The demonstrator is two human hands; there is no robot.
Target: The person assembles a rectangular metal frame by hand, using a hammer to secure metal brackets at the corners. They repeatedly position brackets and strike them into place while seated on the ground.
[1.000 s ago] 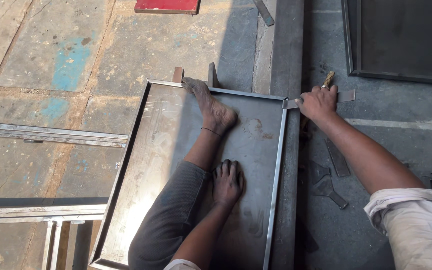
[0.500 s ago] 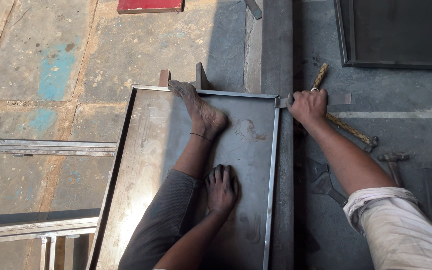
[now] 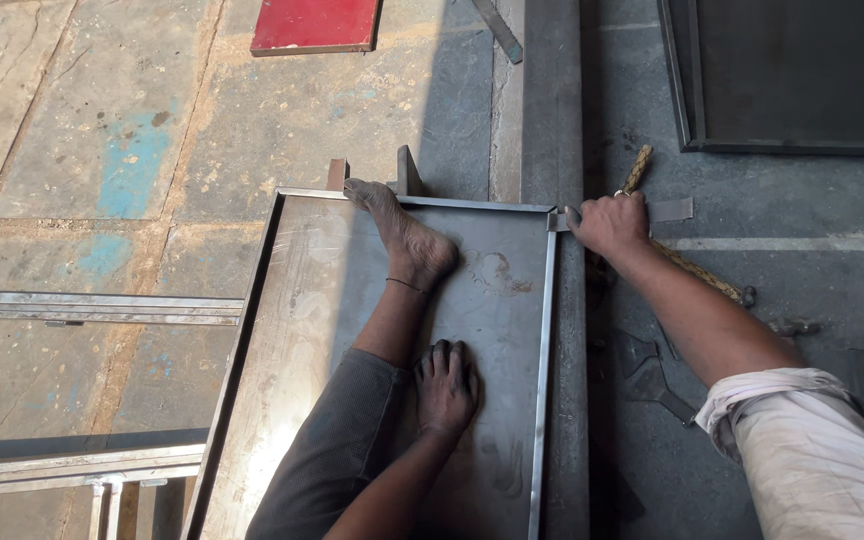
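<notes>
Right hand (image 3: pixel 610 224) unmoved on frame corner (image 3: pixel 555 215)

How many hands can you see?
2. The left hand lies flat on the metal tray, beside the leg. The right hand grips a metal strip at the tray's far right corner.

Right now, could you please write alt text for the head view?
A person's left hand presses flat on a framed steel sheet on the floor, a bare foot braced at its far edge, while the right hand holds a flat metal strip at its corner.
</notes>
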